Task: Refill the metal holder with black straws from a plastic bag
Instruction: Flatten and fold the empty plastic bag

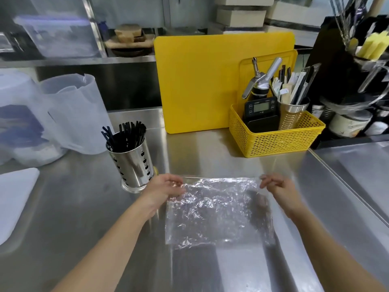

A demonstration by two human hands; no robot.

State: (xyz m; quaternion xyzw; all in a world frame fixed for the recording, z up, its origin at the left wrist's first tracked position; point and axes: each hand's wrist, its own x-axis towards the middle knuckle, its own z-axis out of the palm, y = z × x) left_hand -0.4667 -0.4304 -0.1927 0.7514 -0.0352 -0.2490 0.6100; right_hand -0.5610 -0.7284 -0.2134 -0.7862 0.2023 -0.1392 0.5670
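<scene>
We have the plastic bag point(219, 211) pinched by its 2 far corners, the left hand point(166, 187) closed on the left corner and the right hand point(275, 186) closed on the right one, so the film hangs stretched between them just above the steel surface point(210, 150). The bag looks empty and crumpled; we see no straws left in it. The black straws point(126, 135) stand bunched in the perforated metal holder point(133, 165), which sits just left of our left hand.

The refill looks all but done, so the step in hand is probably dealing with the bag. To do it well we should keep the pull even, lay the film flat, then fold it away from the holder so we do not knock it over.

The small digital scale point(261, 108) in the yellow basket point(273, 142) shows a display, but we cannot read any writing or brand here.
</scene>
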